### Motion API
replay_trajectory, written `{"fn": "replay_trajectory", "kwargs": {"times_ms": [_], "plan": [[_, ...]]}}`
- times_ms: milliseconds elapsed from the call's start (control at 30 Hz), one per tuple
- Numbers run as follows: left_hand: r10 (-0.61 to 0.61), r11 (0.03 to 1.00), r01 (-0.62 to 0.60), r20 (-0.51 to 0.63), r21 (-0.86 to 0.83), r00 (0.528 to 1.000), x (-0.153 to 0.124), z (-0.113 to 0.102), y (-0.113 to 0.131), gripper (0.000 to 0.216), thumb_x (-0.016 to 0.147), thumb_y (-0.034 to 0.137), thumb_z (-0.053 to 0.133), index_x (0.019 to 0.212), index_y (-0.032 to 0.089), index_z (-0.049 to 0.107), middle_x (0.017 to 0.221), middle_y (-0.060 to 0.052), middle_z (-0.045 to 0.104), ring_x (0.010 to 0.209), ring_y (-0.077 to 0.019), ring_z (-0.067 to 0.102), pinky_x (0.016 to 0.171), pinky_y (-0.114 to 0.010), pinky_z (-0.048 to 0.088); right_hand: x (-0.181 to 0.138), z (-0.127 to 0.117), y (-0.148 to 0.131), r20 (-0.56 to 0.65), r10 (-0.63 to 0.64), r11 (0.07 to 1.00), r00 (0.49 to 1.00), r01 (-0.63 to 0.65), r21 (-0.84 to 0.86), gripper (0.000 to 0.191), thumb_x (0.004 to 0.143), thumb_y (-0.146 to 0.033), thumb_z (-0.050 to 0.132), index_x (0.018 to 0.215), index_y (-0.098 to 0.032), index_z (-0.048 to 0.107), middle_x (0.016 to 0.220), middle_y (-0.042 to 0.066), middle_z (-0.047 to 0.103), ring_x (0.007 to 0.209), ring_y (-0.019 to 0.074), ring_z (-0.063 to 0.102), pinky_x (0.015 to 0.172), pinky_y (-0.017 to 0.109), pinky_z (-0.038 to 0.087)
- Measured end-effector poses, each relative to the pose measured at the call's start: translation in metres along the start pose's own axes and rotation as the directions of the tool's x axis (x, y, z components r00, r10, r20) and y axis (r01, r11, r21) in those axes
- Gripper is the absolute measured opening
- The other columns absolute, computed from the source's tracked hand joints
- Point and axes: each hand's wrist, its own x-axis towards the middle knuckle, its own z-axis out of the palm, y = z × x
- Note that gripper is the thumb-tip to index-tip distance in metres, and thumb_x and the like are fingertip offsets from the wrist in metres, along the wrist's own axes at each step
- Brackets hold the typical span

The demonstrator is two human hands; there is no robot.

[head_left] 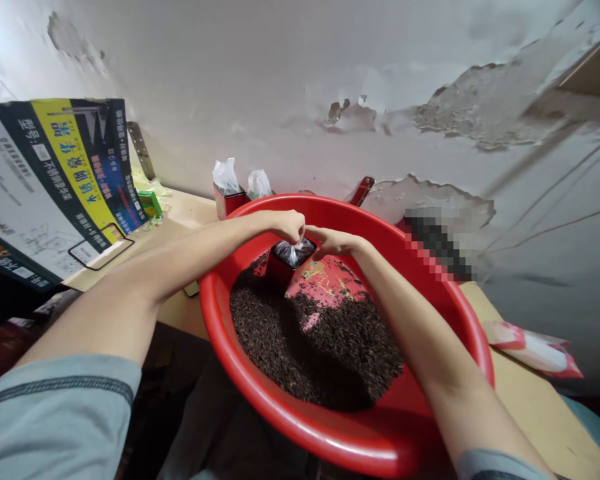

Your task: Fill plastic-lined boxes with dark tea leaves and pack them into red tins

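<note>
A big red plastic basin rests at the table's near edge, holding a heap of dark loose tea leaves. A small dark red box lined with a clear plastic bag stands in the leaves at the basin's far side. My left hand pinches the bag's top edge from the left. From the right, my right hand grips the same bag edge, fingers closed. Both forearms reach over the basin.
Two more red boxes with plastic bags stand behind the basin against the peeling wall. A printed cardboard carton leans at the left. A small green box lies beside it. Red-and-white packets lie on the table at right.
</note>
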Motion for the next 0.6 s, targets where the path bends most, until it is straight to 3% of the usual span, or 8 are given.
{"fn": "replay_trajectory", "kwargs": {"times_ms": [100, 233, 300, 367, 467, 533, 600], "plan": [[-0.068, 0.993, 0.066, 0.025, 0.098, 0.997, -0.003, 0.002, 0.01, 0.025, 0.079, 0.035, 0.071, 0.075, 0.013, 0.08, 0.07, -0.007, 0.072, 0.073, -0.0204, 0.066, 0.072, -0.028, 0.048, 0.008, 0.014, -0.001, 0.066, 0.016, 0.994, 0.998, -0.009, -0.111, 0.083, 0.053, -0.009, 0.082, 0.134, -0.019, 0.065, 0.135, 0.006, 0.069, 0.126, 0.0304, 0.062, 0.106, 0.038, 0.052], [-0.142, 0.959, 0.142, -0.02, 0.243, 0.99, 0.0, 0.012, 0.023, 0.028, 0.072, 0.016, 0.075, 0.096, 0.003, 0.081, 0.089, -0.016, 0.078, 0.079, -0.026, 0.07, 0.067, -0.029, 0.049, 0.012, 0.017, 0.0, 0.035, 0.06, 0.969, 0.998, -0.05, -0.243, 0.071, 0.054, -0.013, 0.087, 0.123, -0.016, 0.069, 0.111, 0.004, 0.075, 0.103, 0.0278, 0.069, 0.093, 0.036, 0.056], [-0.145, 0.953, 0.148, -0.029, 0.266, 0.989, 0.003, 0.018, 0.028, 0.031, 0.071, 0.009, 0.073, 0.101, 0.004, 0.08, 0.094, -0.016, 0.079, 0.083, -0.0274, 0.073, 0.067, -0.029, 0.05, 0.009, 0.015, 0.002, -0.002, 0.055, 0.961, 0.998, -0.053, -0.271, 0.073, 0.055, -0.021, 0.091, 0.124, -0.017, 0.068, 0.113, 0.005, 0.074, 0.104, 0.028, 0.068, 0.094, 0.037, 0.055], [-0.112, 0.943, 0.14, -0.108, 0.303, 0.988, 0.003, 0.026, 0.03, 0.026, 0.078, 0.008, 0.068, 0.102, 0.007, 0.08, 0.097, -0.016, 0.079, 0.088, -0.0268, 0.074, 0.069, -0.028, 0.051, 0.002, 0.017, 0.002, -0.046, 0.038, 0.952, 0.998, -0.05, -0.302, 0.075, 0.058, -0.031, 0.093, 0.127, -0.018, 0.066, 0.117, 0.006, 0.072, 0.107, 0.0284, 0.066, 0.096, 0.038, 0.054], [0.09, 0.89, 0.022, -0.221, 0.456, 0.971, -0.002, 0.038, 0.022, 0.022, 0.092, 0.013, 0.06, 0.102, 0.011, 0.078, 0.096, -0.016, 0.078, 0.09, -0.0261, 0.075, 0.072, -0.03, 0.054, -0.012, 0.037, -0.004, -0.194, 0.061, 0.883, 0.979, -0.144, -0.447, 0.075, 0.065, -0.052, 0.091, 0.127, -0.018, 0.065, 0.123, 0.013, 0.067, 0.113, 0.0324, 0.063, 0.098, 0.042, 0.052], [0.285, 0.786, -0.121, -0.182, 0.606, 0.941, -0.006, 0.047, 0.01, 0.022, 0.096, 0.013, 0.056, 0.103, 0.01, 0.077, 0.094, -0.015, 0.077, 0.09, -0.0258, 0.074, 0.071, -0.031, 0.054, -0.02, 0.058, -0.011, -0.353, 0.116, 0.789, 0.929, -0.302, -0.535, 0.078, 0.073, -0.067, 0.081, 0.128, -0.014, 0.064, 0.126, 0.019, 0.062, 0.117, 0.0368, 0.061, 0.099, 0.048, 0.05], [0.458, 0.652, -0.241, -0.121, 0.719, 0.881, -0.009, 0.054, -0.006, 0.023, 0.098, 0.011, 0.052, 0.103, 0.011, 0.075, 0.093, -0.014, 0.076, 0.089, -0.0237, 0.072, 0.066, -0.029, 0.052, -0.025, 0.073, -0.019, -0.471, 0.157, 0.7, 0.868, -0.435, -0.566, 0.081, 0.082, -0.075, 0.067, 0.128, -0.009, 0.063, 0.127, 0.024, 0.061, 0.117, 0.0398, 0.06, 0.099, 0.053, 0.049]]}}
